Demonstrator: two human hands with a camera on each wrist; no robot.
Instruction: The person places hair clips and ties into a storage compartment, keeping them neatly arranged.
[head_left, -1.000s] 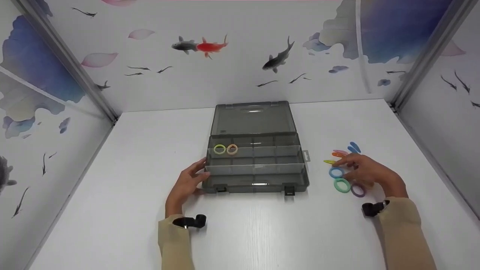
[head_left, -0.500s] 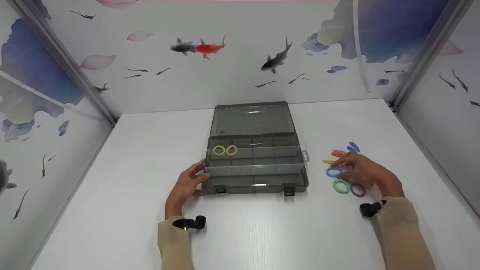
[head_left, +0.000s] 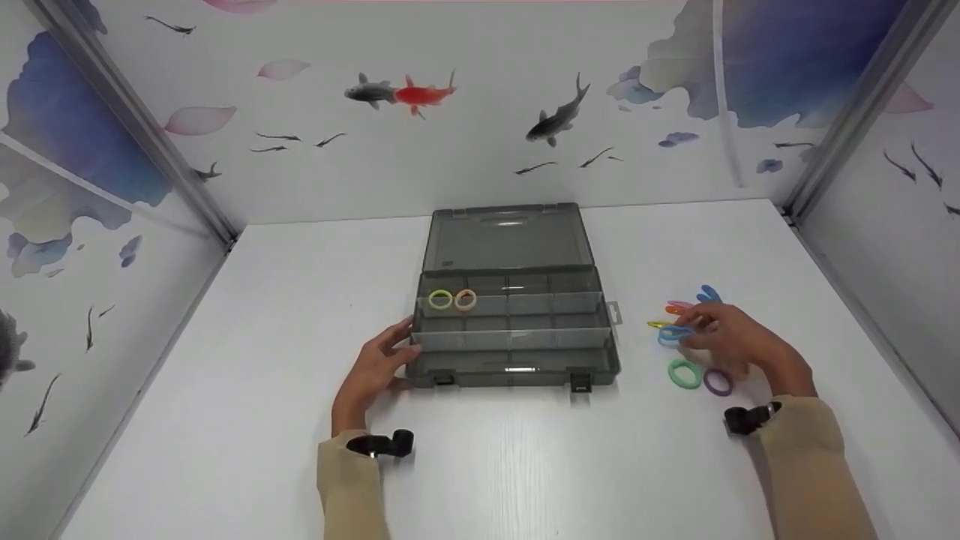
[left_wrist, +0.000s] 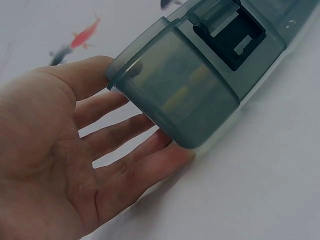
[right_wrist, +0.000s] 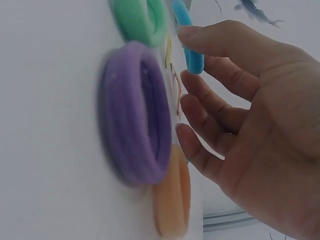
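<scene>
In the head view's centre, the compartment box [head_left: 517, 377] lies on the table [head_left: 480, 465], its lid [head_left: 506, 240] behind it near the wall [head_left: 487, 165], a pair of hair ties [head_left: 440, 307] by the left end of its rear divider, and the left hand [head_left: 375, 364] touching its left side. Right of the box, the right hand [head_left: 731, 337] holds one hair tie [right_wrist: 194, 61], with hair clips [head_left: 678, 308] on the table above and left of its fingertips. In the right wrist view, three other hair ties [right_wrist: 122, 115] run from the top edge down to lower centre.
</scene>
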